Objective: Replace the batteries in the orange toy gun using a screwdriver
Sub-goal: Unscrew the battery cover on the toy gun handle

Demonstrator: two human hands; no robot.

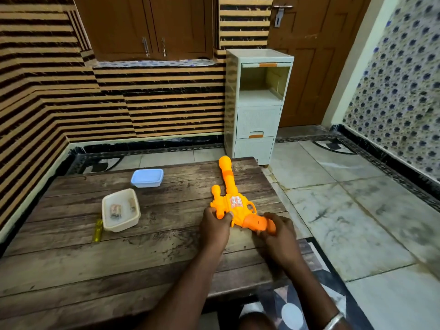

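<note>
The orange toy gun [232,198] lies on the wooden table [119,258] near its right edge, barrel pointing away from me. My left hand [215,226] grips the gun's body at its left side. My right hand [277,231] holds the darker orange grip end at the near right. A yellow-handled screwdriver [97,231] lies left of a white open tray [121,210] that holds batteries [115,210].
A closed container with a blue lid [147,177] stands behind the tray. Past the table's far right corner is a pale plastic drawer cabinet [257,110]. Tiled floor [345,210] runs along the right; a striped wall lies to the left and behind.
</note>
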